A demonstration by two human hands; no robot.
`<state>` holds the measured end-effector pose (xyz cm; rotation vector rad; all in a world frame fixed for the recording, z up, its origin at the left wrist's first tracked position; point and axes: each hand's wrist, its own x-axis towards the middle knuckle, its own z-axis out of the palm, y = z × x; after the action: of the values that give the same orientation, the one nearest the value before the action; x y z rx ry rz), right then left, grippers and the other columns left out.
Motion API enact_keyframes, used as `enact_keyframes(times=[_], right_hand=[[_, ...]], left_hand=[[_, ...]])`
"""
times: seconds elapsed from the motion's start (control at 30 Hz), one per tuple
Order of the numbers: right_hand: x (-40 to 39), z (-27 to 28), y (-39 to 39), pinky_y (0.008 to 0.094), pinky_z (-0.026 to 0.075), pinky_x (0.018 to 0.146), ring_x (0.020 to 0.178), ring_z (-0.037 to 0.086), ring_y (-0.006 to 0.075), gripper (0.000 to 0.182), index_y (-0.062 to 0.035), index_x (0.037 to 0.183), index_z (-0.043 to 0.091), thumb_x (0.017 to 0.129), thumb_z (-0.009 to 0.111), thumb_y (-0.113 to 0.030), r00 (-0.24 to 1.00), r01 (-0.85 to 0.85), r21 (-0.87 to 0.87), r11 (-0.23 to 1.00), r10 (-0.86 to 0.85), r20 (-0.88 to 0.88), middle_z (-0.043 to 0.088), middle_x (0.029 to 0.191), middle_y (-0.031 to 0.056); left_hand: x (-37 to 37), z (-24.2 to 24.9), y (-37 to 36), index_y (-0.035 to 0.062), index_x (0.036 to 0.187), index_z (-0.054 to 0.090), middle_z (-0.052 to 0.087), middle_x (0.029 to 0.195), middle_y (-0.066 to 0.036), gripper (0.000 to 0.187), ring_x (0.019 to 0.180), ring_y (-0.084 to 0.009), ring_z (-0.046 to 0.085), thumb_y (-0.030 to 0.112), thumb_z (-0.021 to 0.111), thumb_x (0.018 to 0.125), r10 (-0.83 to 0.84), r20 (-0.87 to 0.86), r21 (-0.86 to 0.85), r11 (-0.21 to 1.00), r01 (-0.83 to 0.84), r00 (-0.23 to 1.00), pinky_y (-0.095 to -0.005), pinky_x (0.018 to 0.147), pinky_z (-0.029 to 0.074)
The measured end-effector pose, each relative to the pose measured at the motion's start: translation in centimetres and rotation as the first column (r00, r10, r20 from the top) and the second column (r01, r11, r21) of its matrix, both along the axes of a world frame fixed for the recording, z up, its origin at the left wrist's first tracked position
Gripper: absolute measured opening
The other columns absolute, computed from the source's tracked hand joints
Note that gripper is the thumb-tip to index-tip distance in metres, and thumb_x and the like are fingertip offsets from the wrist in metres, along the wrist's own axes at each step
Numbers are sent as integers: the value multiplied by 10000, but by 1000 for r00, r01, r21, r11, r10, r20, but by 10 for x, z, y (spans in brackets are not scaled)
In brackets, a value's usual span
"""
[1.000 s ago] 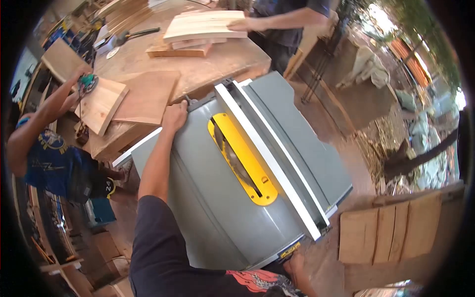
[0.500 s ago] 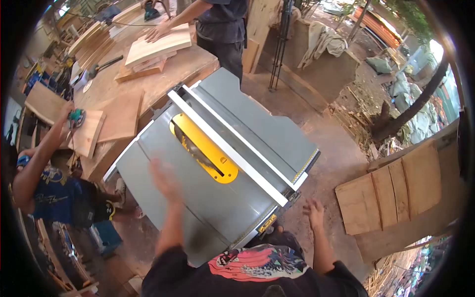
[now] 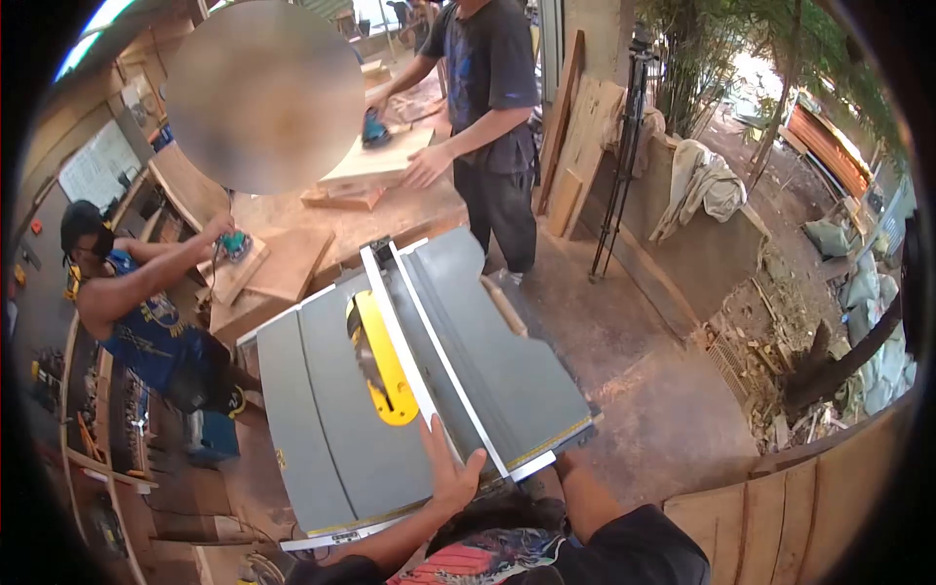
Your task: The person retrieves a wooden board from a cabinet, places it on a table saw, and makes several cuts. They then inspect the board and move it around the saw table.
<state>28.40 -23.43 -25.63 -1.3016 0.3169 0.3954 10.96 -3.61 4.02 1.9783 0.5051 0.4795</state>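
Note:
A grey table saw (image 3: 312, 390) stands before me, with a yellow throat plate (image 3: 395, 395) around its dark toothed blade (image 3: 369, 366). A long white-edged rip fence (image 3: 398, 336) runs across the tabletop, right of the blade. My left hand (image 3: 453, 478) lies on the near end of the fence, fingers stretched out and thumb apart, a short way from the plate's near end. Of my right arm (image 3: 585, 492), the forearm reaches to the front edge of the saw. The right hand is hidden under that edge, near the fence's front rail (image 3: 531, 466).
Left, a co-worker holds a green sander (image 3: 234, 246) on a board. Beyond the saw, another person works a sander (image 3: 373, 129) over a board (image 3: 390, 161) on a workbench (image 3: 434, 200). A tripod (image 3: 624, 156) stands behind; wooden panels (image 3: 780, 517) lie at right.
My left hand has come from over the left tabletop onto the fence. My right hand has gone from beside the saw to under its front edge. The view has tilted up.

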Motion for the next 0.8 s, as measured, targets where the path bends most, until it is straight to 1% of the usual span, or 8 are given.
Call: enact_keyframes(times=[0.17, 0.27, 0.33, 0.53, 0.6, 0.67, 0.73, 0.8], right_hand=[[-2, -28, -5, 428, 583, 649, 897, 699, 303, 447, -77, 1428, 453, 1019, 503, -252, 993, -115, -103, 988, 118, 16, 636, 1182, 161], [13, -32, -18, 427, 583, 644, 888, 700, 304, 447, -75, 1426, 453, 1022, 505, -259, 974, -223, -184, 957, 225, -10, 636, 1180, 161], [-5, -61, -71, 427, 583, 640, 882, 701, 304, 447, -74, 1425, 453, 1023, 507, -264, 941, -335, -248, 909, 338, -33, 635, 1178, 162], [-29, -62, -106, 425, 582, 630, 864, 703, 304, 448, -71, 1421, 454, 1028, 511, -279, 618, -751, -436, 497, 761, -197, 635, 1173, 162], [-47, -38, -124, 412, 580, 618, 838, 701, 307, 451, -62, 1412, 457, 1036, 512, -305, 547, -812, -416, 409, 782, -299, 640, 1155, 168], [-74, -14, -151, 400, 578, 606, 813, 698, 309, 458, -53, 1402, 460, 1043, 514, -332, 498, -853, -396, 340, 759, -420, 644, 1137, 173], [-110, 3, -169, 411, 558, 573, 785, 693, 314, 492, -29, 1390, 474, 1052, 486, -387, 544, -839, -340, 425, 690, -478, 658, 1113, 189], [-133, 11, -185, 427, 555, 591, 785, 697, 295, 453, -27, 1315, 567, 1045, 502, -385, 556, -830, -390, 398, 638, -533, 697, 1015, 166]], left_hand=[[56, 10, -47, -51, 1545, 220, 86, 1613, -340, 895, 1510, -452, 131, 204, 713, 842, 41, -93, 133, 991, -28, 995, -473, 1229, 131], [81, 17, -65, 4, 1443, 454, 126, 1576, -393, 704, 1465, -532, 193, 127, 666, 782, 73, -67, 125, 990, -65, 995, -514, 1201, 207], [89, 8, -70, 22, 1423, 485, 147, 1556, -412, 654, 1450, -548, 212, 95, 633, 790, 69, -13, 149, 987, -66, 998, -512, 1200, 215], [79, 6, -65, 10, 1465, 433, 133, 1571, -400, 620, 1474, -518, 195, 182, 631, 904, 102, 73, -58, 994, -97, 992, -489, 1211, 203], [56, 10, -59, 10, 1479, 419, 228, 1572, -354, 624, 1462, -477, 272, 235, 632, 938, 207, 67, -92, 975, -201, 976, -473, 1200, 241], [15, 19, -57, 11, 1472, 430, 339, 1557, -284, 595, 1443, -422, 347, 251, 613, 959, 73, 198, -114, 992, -51, 978, -457, 1183, 282], [-60, 9, -49, 0, 1275, 621, 624, 1305, -210, 364, 1199, -351, 608, 115, 650, 930, 235, 310, -68, 972, -225, 921, -404, 998, 490], [-144, -2, -46, 6, 1054, 709, 714, 996, -145, 162, 904, -263, 692, 64, 649, 916, 421, 243, -113, 907, -406, 874, -351, 793, 542]])
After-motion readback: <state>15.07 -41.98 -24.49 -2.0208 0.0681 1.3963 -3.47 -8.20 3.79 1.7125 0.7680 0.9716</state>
